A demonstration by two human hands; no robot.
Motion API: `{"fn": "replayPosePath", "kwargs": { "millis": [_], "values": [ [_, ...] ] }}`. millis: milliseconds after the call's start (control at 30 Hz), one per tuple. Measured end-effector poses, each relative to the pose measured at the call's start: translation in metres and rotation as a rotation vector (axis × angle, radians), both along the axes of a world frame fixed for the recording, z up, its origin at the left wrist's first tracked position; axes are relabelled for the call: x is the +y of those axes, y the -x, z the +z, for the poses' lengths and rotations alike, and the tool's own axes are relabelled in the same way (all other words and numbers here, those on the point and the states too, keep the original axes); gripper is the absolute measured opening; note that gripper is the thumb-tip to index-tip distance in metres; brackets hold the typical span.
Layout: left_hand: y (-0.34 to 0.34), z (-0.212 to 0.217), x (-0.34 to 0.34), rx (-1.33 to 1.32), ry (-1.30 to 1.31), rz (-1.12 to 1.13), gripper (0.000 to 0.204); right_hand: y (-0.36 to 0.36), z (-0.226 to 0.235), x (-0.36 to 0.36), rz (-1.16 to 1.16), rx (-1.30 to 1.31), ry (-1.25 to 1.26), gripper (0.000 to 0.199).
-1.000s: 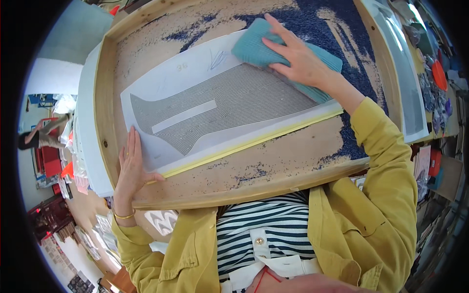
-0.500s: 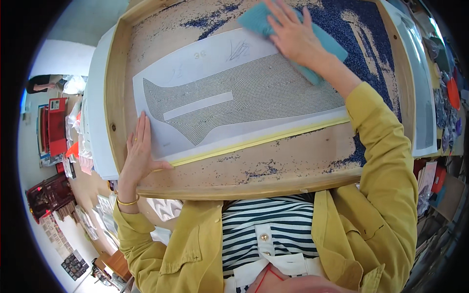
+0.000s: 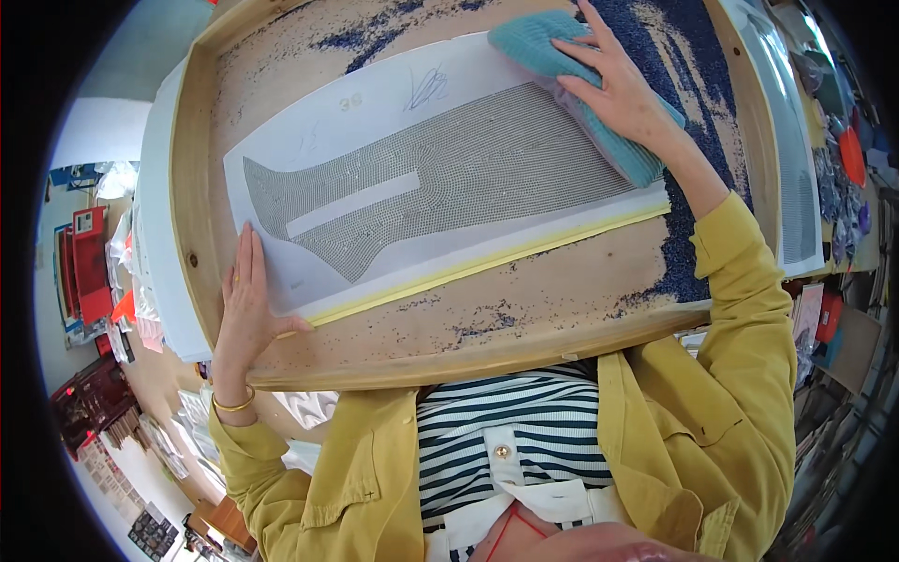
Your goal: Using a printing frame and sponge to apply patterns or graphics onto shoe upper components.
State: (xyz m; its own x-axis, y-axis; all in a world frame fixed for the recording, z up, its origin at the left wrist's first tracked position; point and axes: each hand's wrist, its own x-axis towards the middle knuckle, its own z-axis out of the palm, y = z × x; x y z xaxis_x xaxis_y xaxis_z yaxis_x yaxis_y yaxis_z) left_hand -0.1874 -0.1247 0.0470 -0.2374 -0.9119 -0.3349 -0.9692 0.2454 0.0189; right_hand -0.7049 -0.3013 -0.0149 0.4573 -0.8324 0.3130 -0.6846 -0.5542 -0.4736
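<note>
A white paper sheet (image 3: 393, 98) lies at a slant in the wooden tray, with a yellow strip (image 3: 487, 265) along its near edge. Rows of small dark dots or beads form a boot-like pattern (image 3: 393, 211) on it, around a blank white bar. My left hand (image 3: 248, 304) rests at the sheet's near left corner, fingers stretched out and thumb spread. At the sheet's far right end, my right hand (image 3: 623, 89) grips a folded teal cloth (image 3: 534, 47). The cloth hides part of the pattern's right end.
Raised wooden rims enclose the tray (image 3: 192, 187). Dark blue beads (image 3: 698, 122) are heaped at its right side, with more scattered along the far and near sides. White sheets (image 3: 154, 215) lie beyond the left rim; a patterned sheet (image 3: 796, 187) lies beyond the right.
My right hand and the teal cloth have moved right across the sheet, uncovering more of the pattern. The cloth is more bunched. My left hand stays at the corner; the whole view has shifted slightly.
</note>
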Motion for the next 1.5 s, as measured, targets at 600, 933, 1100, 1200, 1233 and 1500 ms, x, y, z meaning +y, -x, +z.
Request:
{"fn": "replayPosePath", "kwargs": {
  "millis": [600, 933, 1100, 1200, 1233, 1500],
  "values": [
    [-0.002, 0.001, 0.003, 0.027, 0.001, 0.027, 0.149, -0.082, 0.037, 0.025, -0.059, 0.476, 0.072, 0.045],
    [-0.005, -0.001, 0.001, 0.045, 0.03, -0.02, 0.15, -0.042, -0.003, 0.023, -0.045, 0.354, 0.392, 0.047],
    [-0.001, -0.001, 0.003, 0.025, 0.033, -0.026, 0.149, -0.043, -0.008, 0.0, -0.188, 0.392, 0.347, 0.054],
    [0.002, 0.002, 0.001, 0.009, 0.033, -0.05, 0.149, -0.035, -0.002, -0.017, -0.403, 0.482, 0.184, 0.061],
    [0.003, 0.003, 0.001, 0.003, 0.03, -0.046, 0.149, -0.026, -0.001, -0.021, -0.437, 0.487, 0.175, 0.063],
    [0.003, 0.003, -0.002, 0.031, 0.036, -0.047, 0.147, 0.049, -0.004, 0.005, -0.508, 0.284, 0.166, 0.049]
  ]
}}
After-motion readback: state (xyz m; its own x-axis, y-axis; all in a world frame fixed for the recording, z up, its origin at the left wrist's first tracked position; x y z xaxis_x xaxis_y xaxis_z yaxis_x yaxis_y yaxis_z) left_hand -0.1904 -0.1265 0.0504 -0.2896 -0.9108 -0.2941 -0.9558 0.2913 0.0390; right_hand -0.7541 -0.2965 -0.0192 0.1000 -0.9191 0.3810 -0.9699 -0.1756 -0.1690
